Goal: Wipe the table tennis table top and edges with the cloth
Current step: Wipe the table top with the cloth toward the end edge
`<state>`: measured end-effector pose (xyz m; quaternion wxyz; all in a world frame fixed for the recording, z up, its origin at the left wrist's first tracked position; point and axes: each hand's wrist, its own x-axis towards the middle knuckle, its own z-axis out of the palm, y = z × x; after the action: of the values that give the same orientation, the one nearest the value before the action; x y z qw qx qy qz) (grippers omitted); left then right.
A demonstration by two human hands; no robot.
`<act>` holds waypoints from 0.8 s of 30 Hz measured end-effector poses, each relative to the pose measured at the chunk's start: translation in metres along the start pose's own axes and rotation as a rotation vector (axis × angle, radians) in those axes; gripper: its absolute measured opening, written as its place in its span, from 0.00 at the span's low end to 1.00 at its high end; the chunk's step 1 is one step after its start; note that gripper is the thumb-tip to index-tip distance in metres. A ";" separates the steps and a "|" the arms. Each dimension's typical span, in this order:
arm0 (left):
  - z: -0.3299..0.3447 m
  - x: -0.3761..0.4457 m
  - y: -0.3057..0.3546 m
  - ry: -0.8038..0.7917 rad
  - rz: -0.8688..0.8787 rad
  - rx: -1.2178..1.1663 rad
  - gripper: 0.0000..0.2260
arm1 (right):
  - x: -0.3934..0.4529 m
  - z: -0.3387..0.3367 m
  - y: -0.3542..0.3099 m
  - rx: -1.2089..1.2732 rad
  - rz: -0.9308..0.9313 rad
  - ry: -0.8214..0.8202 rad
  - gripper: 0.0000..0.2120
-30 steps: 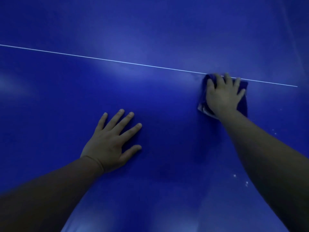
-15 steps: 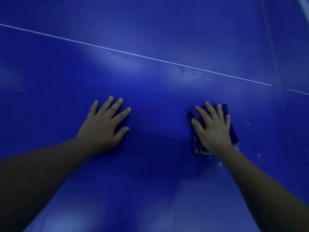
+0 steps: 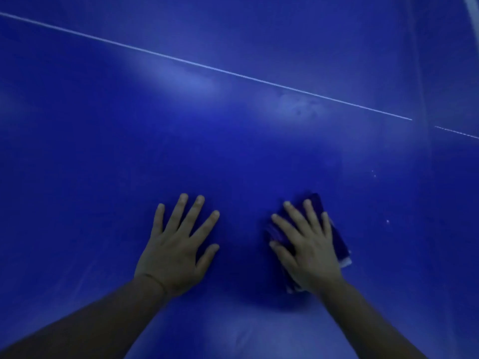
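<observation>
**Wiping under way on the table top, much of it and the edges seemingly left to do**

The right hand [image 3: 308, 247] is pressing flat on a folded dark cloth [image 3: 337, 239], fingers straight and slightly spread, not curled round it. The cloth is showing past the fingertips toward 12 o'clock and along the hand's 3 o'clock side, with a paler corner peeking out near the wrist. It is lying on the blue table top [image 3: 103, 151] in the lower middle of the view.

The left hand [image 3: 178, 244] is resting at 9 o'clock from the cloth, near it but apart, palm down and fingers splayed on the bare surface, holding nothing. It is probably bracing the person's lean.

Toward 12 o'clock from the cloth, a hazy smear [image 3: 298, 107] is sitting just below the white line [image 3: 207, 67] that crosses the table; whether that is drying moisture or dirt is not something I can tell. A few pale specks [image 3: 374, 174] are lying toward 2 o'clock from the cloth, so that patch is looking unfinished.

As a judgement, the task is somewhere in the middle: the cloth is in contact and working the top, but broad stretches toward 9 and 11 o'clock are showing no clear sign either way. A seam [image 3: 425, 125] is running down at the far 3 o'clock side, and no outer edge is plainly in view, so the edges cannot be called done.
</observation>
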<state>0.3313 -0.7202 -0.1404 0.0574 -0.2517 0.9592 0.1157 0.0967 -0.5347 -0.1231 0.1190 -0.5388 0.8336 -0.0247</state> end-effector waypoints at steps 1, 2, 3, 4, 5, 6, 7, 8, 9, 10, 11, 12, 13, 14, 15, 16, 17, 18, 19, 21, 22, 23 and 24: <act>0.000 0.000 0.001 0.002 -0.004 0.006 0.28 | -0.001 -0.003 0.014 -0.004 0.027 -0.004 0.27; -0.001 0.000 0.001 -0.004 -0.007 0.010 0.28 | 0.003 -0.007 0.025 0.000 0.072 -0.015 0.28; -0.001 -0.001 0.002 -0.006 -0.012 0.006 0.28 | 0.011 -0.010 0.032 0.005 0.129 -0.019 0.29; -0.001 -0.001 0.002 -0.005 -0.017 0.001 0.28 | 0.023 -0.013 0.035 0.017 0.195 -0.015 0.30; -0.001 -0.002 0.002 -0.004 -0.020 0.001 0.28 | 0.036 -0.015 0.033 0.037 0.268 0.006 0.31; -0.002 -0.001 0.002 -0.002 -0.022 0.004 0.28 | 0.051 -0.017 0.027 0.064 0.337 0.037 0.31; -0.003 -0.001 0.002 0.000 -0.019 0.007 0.28 | 0.063 -0.018 0.019 0.088 0.399 0.065 0.30; -0.003 -0.001 0.002 -0.001 -0.018 0.009 0.28 | 0.073 -0.018 0.009 0.107 0.441 0.074 0.28; -0.003 -0.001 0.002 -0.001 -0.021 0.008 0.28 | 0.080 -0.016 -0.003 0.118 0.448 0.073 0.27; -0.003 -0.002 0.002 -0.001 -0.021 0.007 0.29 | 0.080 -0.012 -0.016 0.108 0.414 0.074 0.27; -0.002 -0.002 0.002 -0.001 -0.019 0.006 0.29 | 0.071 -0.007 -0.030 0.079 0.355 0.081 0.27; -0.001 -0.001 0.002 0.004 -0.016 0.002 0.29 | 0.052 -0.003 -0.045 0.042 0.281 0.082 0.27; -0.001 -0.001 0.001 0.009 -0.018 -0.003 0.29 | 0.027 0.003 -0.058 0.020 0.195 0.078 0.25; -0.001 -0.001 0.000 0.007 -0.023 -0.008 0.29 | -0.001 0.010 -0.067 0.007 0.116 0.053 0.24; -0.002 -0.002 0.000 -0.001 -0.029 -0.012 0.30 | -0.029 0.015 -0.070 -0.003 0.045 0.024 0.24; -0.002 -0.005 -0.001 -0.012 -0.031 -0.011 0.30 | -0.051 0.017 -0.066 -0.004 -0.001 -0.007 0.24; -0.003 -0.009 -0.001 -0.020 -0.032 -0.011 0.30 | -0.066 0.019 -0.056 0.003 -0.007 -0.020 0.24; -0.003 -0.015 -0.002 -0.023 -0.034 -0.016 0.30 | -0.072 0.018 -0.042 0.006 0.030 -0.018 0.25; -0.003 -0.022 -0.002 -0.024 -0.036 -0.021 0.29 | -0.071 0.017 -0.028 0.002 0.108 -0.006 0.26; 0.000 -0.041 0.000 -0.018 -0.033 -0.013 0.28 | -0.056 0.008 -0.008 0.027 0.283 -0.005 0.29; 0.002 -0.052 0.001 -0.019 -0.030 -0.004 0.28 | -0.044 0.004 -0.005 0.058 0.349 -0.014 0.30; 0.005 -0.063 0.003 -0.016 -0.024 0.001 0.27 | -0.032 0.000 -0.006 0.088 0.407 -0.011 0.30; 0.008 -0.073 0.006 -0.013 -0.020 0.003 0.27 | -0.020 -0.003 -0.011 0.113 0.465 0.007 0.29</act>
<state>0.3918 -0.6793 -0.1346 0.0652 -0.2604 0.9564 0.1152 0.1136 -0.5219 -0.1152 0.1487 -0.3249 0.9329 -0.0451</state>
